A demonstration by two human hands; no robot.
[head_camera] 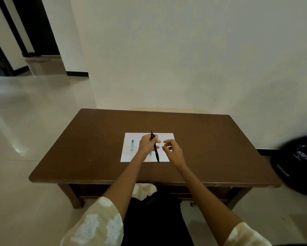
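A white sheet of paper point(164, 137) lies on the brown wooden table point(96, 139). My left hand point(147, 144) grips a black pen point(156, 153) above the sheet, its tip pointing toward me. My right hand point(172, 150) hovers just right of the pen with loosely curled fingers and holds nothing. A small teal object point(132, 145), like a pen cap or marker, lies on the left part of the sheet. A bit of a blue thing point(150, 154) shows under my left wrist, mostly hidden.
A dark blue bag point(301, 164) with white lettering sits beside the table's right end. A white wall stands right behind the table. Pale tiled floor point(25, 121) stretches to the left toward a doorway point(35, 27).
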